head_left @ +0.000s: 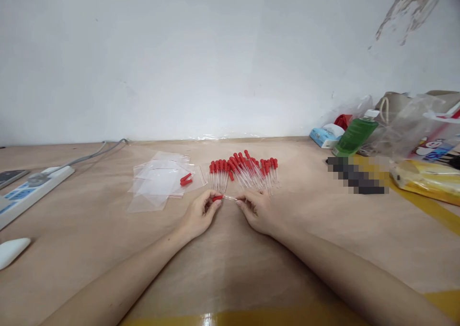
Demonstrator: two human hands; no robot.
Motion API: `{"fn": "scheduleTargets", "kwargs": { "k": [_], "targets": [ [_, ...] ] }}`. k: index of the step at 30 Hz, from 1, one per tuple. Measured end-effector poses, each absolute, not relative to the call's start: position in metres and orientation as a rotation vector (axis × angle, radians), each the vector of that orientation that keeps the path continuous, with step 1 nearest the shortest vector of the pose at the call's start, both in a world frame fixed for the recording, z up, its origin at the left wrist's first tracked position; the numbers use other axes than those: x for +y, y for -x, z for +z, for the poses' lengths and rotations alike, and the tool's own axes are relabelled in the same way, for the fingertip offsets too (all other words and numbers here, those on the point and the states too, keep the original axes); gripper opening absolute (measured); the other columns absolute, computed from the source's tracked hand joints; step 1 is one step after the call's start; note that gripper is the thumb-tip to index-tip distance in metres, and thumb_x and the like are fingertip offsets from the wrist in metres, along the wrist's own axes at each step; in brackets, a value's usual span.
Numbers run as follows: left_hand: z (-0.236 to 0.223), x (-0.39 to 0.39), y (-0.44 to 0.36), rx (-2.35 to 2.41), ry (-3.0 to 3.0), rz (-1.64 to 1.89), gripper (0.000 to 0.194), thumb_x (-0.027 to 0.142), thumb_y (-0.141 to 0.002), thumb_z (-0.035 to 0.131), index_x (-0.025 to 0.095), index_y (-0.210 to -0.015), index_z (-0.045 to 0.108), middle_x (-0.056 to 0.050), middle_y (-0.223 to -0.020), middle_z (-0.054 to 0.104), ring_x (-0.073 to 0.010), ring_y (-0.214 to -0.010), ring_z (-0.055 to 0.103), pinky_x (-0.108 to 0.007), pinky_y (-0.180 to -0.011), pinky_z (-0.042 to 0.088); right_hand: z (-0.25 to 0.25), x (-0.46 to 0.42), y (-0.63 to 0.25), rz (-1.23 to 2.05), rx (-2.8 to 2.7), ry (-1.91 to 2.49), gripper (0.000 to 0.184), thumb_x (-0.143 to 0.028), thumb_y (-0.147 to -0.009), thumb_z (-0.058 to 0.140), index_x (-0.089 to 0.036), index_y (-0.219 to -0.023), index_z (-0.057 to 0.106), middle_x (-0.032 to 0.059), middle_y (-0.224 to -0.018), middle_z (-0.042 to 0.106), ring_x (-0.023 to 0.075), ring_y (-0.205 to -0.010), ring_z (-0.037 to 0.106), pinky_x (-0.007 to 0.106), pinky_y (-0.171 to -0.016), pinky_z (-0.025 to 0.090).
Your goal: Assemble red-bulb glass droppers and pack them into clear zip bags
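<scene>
Red-bulbed dropper (218, 198) spans from left fingers (212, 209) to right fingers (243, 207).

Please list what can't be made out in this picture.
All in the head view:
Dropper: its tip, hidden by the right hand; part of its bulb, by the left hand.
Pile of droppers: exact count, hidden by overlap.
Bags: exact count, hidden by overlap.
Phone and white object: cut off by the left edge.
Dark item: blurred by pixelation.

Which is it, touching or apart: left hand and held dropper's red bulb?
Touching: in the head view, the left hand pinches the red bulb between its fingers.
</scene>
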State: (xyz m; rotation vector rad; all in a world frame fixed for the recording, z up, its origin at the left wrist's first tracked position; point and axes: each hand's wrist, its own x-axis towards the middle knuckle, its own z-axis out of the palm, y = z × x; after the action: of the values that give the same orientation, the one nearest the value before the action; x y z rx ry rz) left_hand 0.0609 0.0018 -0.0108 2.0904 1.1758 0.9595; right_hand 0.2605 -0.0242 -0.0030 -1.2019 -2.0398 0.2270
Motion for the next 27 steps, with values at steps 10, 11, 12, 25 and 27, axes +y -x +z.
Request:
{"fn": "scheduleTargets", "kwargs": {
  "k": [10,11,12,25,27],
  "targets": [
    [-0.008,-0.001,-0.060,1.149,-2.114,0.955,0.025,0.035,-0.084,0.046,0.019,-0.100,0.056,-0.002,-0.082,0.062,-0.0142,-0.072,0.056,-0.026,-0.066,0.046,-0.006,-0.021,-0.261,0.299,-2.035,1.178,0.016,-0.026,-0.084,0.047,-0.022,-0.086,0.062,0.0003,-0.074,0.064,0.0123,-0.063,0.054,0.032,-0.075,0.033],
    [-0.008,-0.001,-0.060,1.137,-2.111,0.965,0.024,0.035,-0.084,0.047,0.020,-0.100,0.058,-0.002,-0.086,0.063,-0.0149,-0.076,0.057,-0.027,-0.068,0.046,-0.005,-0.021,-0.262,0.301,-2.047,1.175,0.016,-0.025,-0.084,0.047,-0.022,-0.087,0.063,0.0005,-0.076,0.065,0.0124,-0.065,0.054,0.033,-0.076,0.033],
    [-0.008,-0.001,-0.059,1.125,-2.109,0.976,0.024,0.035,-0.084,0.047,0.020,-0.098,0.059,-0.002,-0.089,0.064,-0.0154,-0.078,0.058,-0.027,-0.070,0.047,-0.005,-0.020,-0.263,0.299,-2.063,1.172,0.017,-0.025,-0.084,0.047,-0.023,-0.088,0.063,0.0005,-0.078,0.065,0.0125,-0.067,0.055,0.033,-0.076,0.032],
    [-0.002,-0.011,-0.057,1.092,-2.273,0.871,0.019,0.032,-0.085,0.046,0.019,-0.086,0.060,-0.002,-0.080,0.061,-0.0132,-0.073,0.056,-0.023,-0.066,0.044,-0.003,-0.013,-0.264,0.158,-2.261,1.109,0.021,-0.023,-0.085,0.043,-0.022,-0.086,0.065,0.0010,-0.077,0.063,0.0128,-0.070,0.053,0.032,-0.072,0.025],
    [0.000,-0.012,-0.056,1.089,-2.330,0.867,0.018,0.031,-0.085,0.046,0.019,-0.087,0.059,-0.002,-0.078,0.060,-0.0128,-0.070,0.055,-0.023,-0.064,0.043,-0.002,-0.016,-0.263,0.098,-2.279,1.083,0.023,-0.023,-0.086,0.040,-0.021,-0.084,0.064,0.0012,-0.076,0.063,0.0123,-0.068,0.051,0.032,-0.071,0.024]
  ]
}}
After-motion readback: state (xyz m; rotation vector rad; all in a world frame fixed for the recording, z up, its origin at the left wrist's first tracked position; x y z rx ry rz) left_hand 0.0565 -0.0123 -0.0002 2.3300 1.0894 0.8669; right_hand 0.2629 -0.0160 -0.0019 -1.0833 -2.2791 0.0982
